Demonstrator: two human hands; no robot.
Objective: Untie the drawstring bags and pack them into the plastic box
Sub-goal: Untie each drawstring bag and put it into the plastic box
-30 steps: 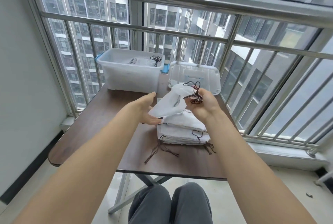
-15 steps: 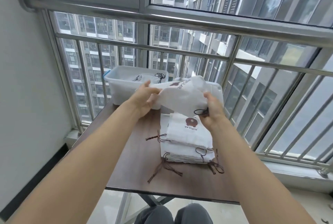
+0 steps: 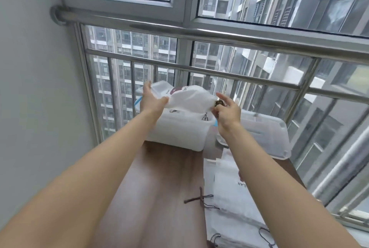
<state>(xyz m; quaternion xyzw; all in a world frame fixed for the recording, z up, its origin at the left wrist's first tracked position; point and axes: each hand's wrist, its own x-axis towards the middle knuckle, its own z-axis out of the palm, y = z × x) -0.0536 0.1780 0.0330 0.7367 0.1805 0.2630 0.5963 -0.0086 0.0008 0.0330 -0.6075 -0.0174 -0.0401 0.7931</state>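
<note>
At the lower right of the frame a stack of white drawstring bags lies on the brown bench, one reading "LAR" in part. Mid-frame, the left hand and right hand each pinch an end of a drawstring bag over the plastic box. Packing seems underway; lowering and releasing comes next.
</note>
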